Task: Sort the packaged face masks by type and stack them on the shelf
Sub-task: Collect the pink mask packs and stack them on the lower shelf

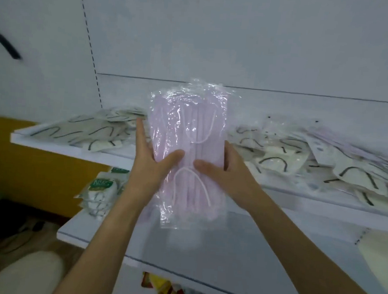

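step: sorting, pink mask pack (pixel 188 151) in hand | left hand (pixel 152 160) and right hand (pixel 221 169) clasp its sides, thumbs across front | pack upright above lower shelf (pixel 239 252) | next: likely lay it with pink packs (pixel 356 150) far right on upper shelf (pixel 106 154)

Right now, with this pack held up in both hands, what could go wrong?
The clear plastic pack of pink masks is slippery and held only at its sides by the left hand and right hand, so it could slide out. The loose white mask packets with black ear loops overhang the white upper shelf; brushing them may knock some off.
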The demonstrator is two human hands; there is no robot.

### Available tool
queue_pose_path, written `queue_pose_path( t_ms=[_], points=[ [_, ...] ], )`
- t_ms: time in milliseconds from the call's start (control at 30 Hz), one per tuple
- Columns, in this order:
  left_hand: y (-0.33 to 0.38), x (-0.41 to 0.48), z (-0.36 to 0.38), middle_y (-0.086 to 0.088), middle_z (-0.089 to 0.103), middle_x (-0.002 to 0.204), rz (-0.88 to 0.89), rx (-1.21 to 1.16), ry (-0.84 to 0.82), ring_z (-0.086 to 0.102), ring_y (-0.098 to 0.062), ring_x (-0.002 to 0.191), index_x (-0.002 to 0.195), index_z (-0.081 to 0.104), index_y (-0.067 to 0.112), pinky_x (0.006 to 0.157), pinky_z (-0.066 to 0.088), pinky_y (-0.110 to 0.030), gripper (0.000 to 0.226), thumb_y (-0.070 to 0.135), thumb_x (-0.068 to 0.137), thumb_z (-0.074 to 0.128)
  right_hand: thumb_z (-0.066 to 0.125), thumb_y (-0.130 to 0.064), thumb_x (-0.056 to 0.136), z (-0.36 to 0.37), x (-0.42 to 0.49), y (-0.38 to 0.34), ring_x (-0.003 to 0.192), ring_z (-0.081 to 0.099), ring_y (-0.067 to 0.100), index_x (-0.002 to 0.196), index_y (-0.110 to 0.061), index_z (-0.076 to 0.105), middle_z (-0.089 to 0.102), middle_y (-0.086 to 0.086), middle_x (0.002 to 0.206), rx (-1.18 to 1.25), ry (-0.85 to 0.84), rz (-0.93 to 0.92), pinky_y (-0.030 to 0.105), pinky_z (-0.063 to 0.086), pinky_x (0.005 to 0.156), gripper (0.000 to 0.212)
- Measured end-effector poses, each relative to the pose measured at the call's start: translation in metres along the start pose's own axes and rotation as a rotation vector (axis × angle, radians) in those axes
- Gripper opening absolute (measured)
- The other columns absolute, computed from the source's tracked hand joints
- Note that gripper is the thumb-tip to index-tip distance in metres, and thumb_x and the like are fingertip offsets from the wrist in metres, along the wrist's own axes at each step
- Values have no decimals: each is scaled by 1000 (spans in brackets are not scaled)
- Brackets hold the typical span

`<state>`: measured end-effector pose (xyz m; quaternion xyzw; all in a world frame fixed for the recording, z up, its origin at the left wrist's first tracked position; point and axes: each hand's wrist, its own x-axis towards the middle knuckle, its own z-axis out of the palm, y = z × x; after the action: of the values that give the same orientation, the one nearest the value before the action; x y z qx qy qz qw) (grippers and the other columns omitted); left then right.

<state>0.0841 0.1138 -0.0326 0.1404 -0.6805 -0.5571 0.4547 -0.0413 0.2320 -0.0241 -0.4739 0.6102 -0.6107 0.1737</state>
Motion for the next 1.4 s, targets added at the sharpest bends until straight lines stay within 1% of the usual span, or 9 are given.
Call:
queue_pose_path(
  t_ms=[167, 333, 433, 533, 667, 867, 1000, 1133, 1400],
  points=[
    [-45, -92, -58, 4, 62, 118, -328, -45, 44, 64, -18, 105, 137, 37, 32, 78, 55, -34, 55, 10, 89, 53, 63, -19, 87, 86, -51, 65, 99, 54, -10, 122, -30, 36, 52, -22, 110, 19, -296, 92, 12, 44, 86, 45],
    [-88, -149, -96, 12, 57, 118, -529, 113, 90, 59, -5, 103, 131, 37, 33, 73, 50, -15, 56, -3, 90, 50, 65, -39, 80, 146, -81, 140, 109, 57, 9, 126, -18, 46, 59, -5, 118, 30, -464, 343, 31, 46, 97, 54],
    [-121, -164, -99, -4, 53, 126, -596, 113, 192, 57, -13, 107, 131, 36, 21, 79, 54, -22, 55, -4, 87, 57, 61, -40, 83, 156, -99, 178, 111, 57, 15, 132, -23, 45, 57, 2, 128, 138, -456, 531, 35, 47, 96, 54],
    [-151, -168, -96, -7, 50, 131, -729, 90, 278, 54, -24, 114, 140, 29, 18, 87, 51, -37, 75, 17, 76, 68, 49, -18, 95, 154, -114, 196, 110, 47, 10, 137, -32, 26, 47, -13, 123, 192, -409, 650, 25, 40, 89, 50],
    [-188, -154, -91, -9, 59, 118, -857, -2, 111, 60, -23, 105, 133, 41, 14, 82, 54, -32, 61, 15, 77, 65, 48, -23, 91, 151, -110, 235, 110, 49, 15, 144, -29, 24, 49, -3, 127, 74, -450, 647, 33, 41, 95, 59],
    [-232, -82, -109, -4, 60, 117, -981, 59, -98, 61, -18, 98, 132, 43, 20, 76, 53, -30, 47, 21, 89, 62, 61, -1, 78, 164, -56, 267, 102, 63, 28, 117, -17, 59, 66, 10, 110, 338, -145, 741, 46, 53, 88, 43],
    [-252, -32, -138, 0, 61, 119, -1043, 121, -210, 59, -21, 106, 129, 48, 25, 93, 49, -39, 48, 48, 88, 56, 61, 5, 77, 186, -3, 285, 98, 64, 37, 118, -5, 59, 66, 19, 111, 410, 14, 705, 45, 54, 81, 43],
    [-273, 2, -172, 2, 60, 108, -1041, 154, -255, 58, -18, 98, 114, 51, 24, 91, 44, -35, 25, 39, 94, 49, 54, 10, 80, 206, 50, 302, 95, 65, 34, 124, -3, 56, 64, 20, 114, 397, 125, 685, 41, 56, 77, 46],
    [-300, 45, -225, -3, 57, 109, -1043, 230, -202, 58, -19, 90, 132, 44, 11, 74, 40, -28, 42, 30, 95, 51, 48, 15, 82, 247, 153, 330, 88, 63, 26, 121, -6, 53, 62, 14, 112, 389, 258, 683, 43, 50, 87, 44]
  ],
)
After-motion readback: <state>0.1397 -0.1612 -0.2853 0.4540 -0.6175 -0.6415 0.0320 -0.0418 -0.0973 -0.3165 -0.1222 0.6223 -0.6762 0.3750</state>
